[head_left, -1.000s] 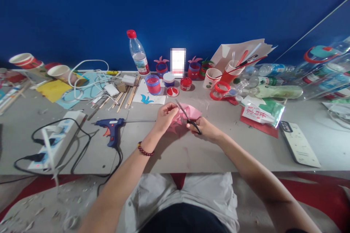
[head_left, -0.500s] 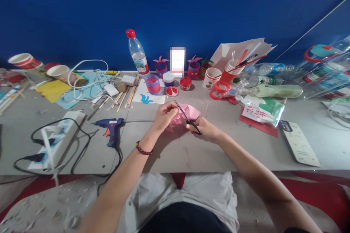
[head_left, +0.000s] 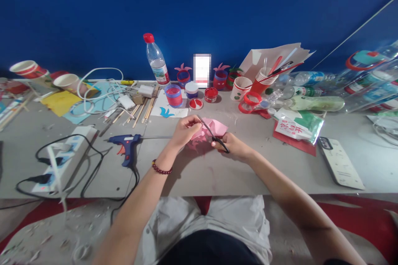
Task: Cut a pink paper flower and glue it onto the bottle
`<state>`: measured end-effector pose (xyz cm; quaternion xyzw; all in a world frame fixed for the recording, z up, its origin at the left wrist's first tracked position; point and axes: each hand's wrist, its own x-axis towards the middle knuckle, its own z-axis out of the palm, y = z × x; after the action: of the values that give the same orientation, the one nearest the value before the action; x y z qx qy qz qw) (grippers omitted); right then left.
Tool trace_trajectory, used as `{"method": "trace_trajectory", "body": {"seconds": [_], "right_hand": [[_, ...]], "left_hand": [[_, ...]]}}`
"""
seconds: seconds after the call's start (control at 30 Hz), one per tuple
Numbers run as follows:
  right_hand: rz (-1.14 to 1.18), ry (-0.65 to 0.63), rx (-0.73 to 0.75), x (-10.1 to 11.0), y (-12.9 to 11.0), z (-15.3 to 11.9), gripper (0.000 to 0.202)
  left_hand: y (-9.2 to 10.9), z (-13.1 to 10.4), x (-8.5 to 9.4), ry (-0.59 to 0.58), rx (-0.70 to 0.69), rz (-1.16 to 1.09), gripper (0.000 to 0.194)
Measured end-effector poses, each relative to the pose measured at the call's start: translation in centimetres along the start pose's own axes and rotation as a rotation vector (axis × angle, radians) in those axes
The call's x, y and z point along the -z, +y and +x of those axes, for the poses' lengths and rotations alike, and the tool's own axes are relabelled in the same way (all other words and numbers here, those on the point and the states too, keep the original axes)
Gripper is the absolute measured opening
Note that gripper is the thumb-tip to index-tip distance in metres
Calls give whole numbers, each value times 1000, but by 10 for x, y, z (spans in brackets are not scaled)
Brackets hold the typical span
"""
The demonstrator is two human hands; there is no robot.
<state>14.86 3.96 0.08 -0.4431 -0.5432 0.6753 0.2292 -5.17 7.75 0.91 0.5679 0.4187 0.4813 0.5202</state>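
My left hand (head_left: 185,131) pinches the left side of a sheet of pink paper (head_left: 217,126) above the table. Jagged, leaf-like points show along the paper's lower left part. Black-handled scissors (head_left: 220,143) are gripped in my right hand (head_left: 234,145), their blades pointing up and left across the paper, close to my left fingertips. Just beyond my hands lie a round red-and-white lid (head_left: 196,104) and an open jar of red paint (head_left: 211,94). A blue paper leaf cutout (head_left: 166,112) rests on white paper behind my left hand.
A blue glue gun (head_left: 127,149) and a power strip (head_left: 66,159) with cords lie left. A bottle (head_left: 156,64) and painted cups (head_left: 220,79) stand at the back. Paper cups (head_left: 241,89), plastic bottles (head_left: 311,78) and a phone (head_left: 341,163) are on the right.
My left wrist has shifted slightly left. The scissors and paper have barely moved, and both hands keep their hold.
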Motion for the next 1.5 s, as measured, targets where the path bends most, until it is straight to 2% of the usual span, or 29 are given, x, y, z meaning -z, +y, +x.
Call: {"method": "trace_trajectory", "body": {"seconds": [0.4, 0.7, 0.77, 0.97, 1.13, 1.3, 1.43, 1.5], "right_hand": [[-22, 37, -19, 2, 3, 1, 46], [16, 29, 0, 3, 4, 2, 46], [24, 31, 14, 4, 4, 2, 46], [53, 56, 57, 8, 9, 5, 45], [75, 22, 121, 8, 5, 2, 51], [76, -14, 251, 10, -9, -5, 58], [107, -37, 360, 16, -10, -10, 61], [133, -28, 403, 19, -8, -11, 62]], "left_hand": [[7, 0, 2, -22, 17, 39, 10], [2, 3, 0, 32, -27, 57, 11], [3, 2, -1, 6, -7, 79, 11], [5, -4, -6, -219, 135, 176, 10], [4, -6, -11, -317, 172, 145, 11], [4, -6, -12, -266, 292, 32, 11], [2, -6, -9, -221, 240, -77, 25], [0, -6, -5, -207, 202, -98, 26]]}}
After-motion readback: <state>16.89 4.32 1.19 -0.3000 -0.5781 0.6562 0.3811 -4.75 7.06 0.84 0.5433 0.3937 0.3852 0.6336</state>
